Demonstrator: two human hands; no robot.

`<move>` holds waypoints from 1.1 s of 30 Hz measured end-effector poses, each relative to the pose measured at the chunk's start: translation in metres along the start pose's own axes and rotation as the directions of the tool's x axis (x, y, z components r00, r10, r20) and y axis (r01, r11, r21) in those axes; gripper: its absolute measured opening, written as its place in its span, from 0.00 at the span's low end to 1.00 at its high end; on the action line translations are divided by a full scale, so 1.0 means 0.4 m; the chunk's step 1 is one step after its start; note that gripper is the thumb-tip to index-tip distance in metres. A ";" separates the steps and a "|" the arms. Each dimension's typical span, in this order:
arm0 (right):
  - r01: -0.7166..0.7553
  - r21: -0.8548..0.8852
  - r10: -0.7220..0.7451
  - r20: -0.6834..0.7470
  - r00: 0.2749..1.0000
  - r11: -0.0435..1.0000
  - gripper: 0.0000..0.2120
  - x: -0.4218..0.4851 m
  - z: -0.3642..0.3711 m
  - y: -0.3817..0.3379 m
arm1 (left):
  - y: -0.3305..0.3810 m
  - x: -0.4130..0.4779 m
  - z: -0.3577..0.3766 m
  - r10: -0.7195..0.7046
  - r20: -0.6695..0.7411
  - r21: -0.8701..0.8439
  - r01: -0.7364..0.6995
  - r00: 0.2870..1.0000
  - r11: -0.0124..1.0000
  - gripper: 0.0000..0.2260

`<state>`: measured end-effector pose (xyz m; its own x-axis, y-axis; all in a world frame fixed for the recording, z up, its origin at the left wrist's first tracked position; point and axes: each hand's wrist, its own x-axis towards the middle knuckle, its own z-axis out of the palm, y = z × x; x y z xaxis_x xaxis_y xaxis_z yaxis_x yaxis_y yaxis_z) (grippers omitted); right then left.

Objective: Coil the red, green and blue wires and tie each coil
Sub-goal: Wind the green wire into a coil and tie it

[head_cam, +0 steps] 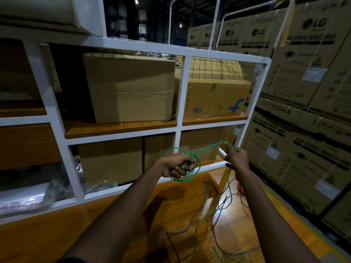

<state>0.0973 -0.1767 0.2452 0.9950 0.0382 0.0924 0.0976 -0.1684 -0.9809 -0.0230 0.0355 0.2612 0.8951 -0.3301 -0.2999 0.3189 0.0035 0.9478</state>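
Note:
My left hand is closed around a small coil of the green wire, whose loops hang below the fist. From the coil the green wire arches right to my right hand, which pinches it between the fingertips. Below that hand the green wire trails down onto the wooden surface. A blue wire lies loose in curves on the wood, tangled with the green tail. A bit of red wire shows just behind my right forearm, mostly hidden.
A white metal rack with cardboard boxes stands right behind my hands. Stacked washing-machine cartons wall off the right side. A thin black wire lies on the wooden surface near the bottom.

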 end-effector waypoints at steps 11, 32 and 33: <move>-0.051 -0.094 0.094 0.530 0.843 0.994 0.08 -0.002 -0.144 0.115 | 0.035 -0.061 -0.079 0.345 0.012 -0.510 -0.291 0.938 0.809 0.18; 0.319 -0.047 -0.262 0.462 0.847 0.947 0.12 -0.133 -0.018 0.169 | 0.156 -0.015 -0.041 0.372 -0.565 -0.595 -0.676 0.736 0.435 0.23; 0.192 0.034 -0.188 0.416 0.889 0.981 0.12 -0.131 -0.039 0.188 | 0.155 -0.020 -0.049 0.366 -0.579 -0.580 -0.684 0.728 0.443 0.23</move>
<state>0.0528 -0.2067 0.1692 0.8575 0.4757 0.1957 0.2859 -0.1245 -0.9501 -0.0044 0.0568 0.3202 0.9492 0.3077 0.0659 -0.2901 0.7744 0.5622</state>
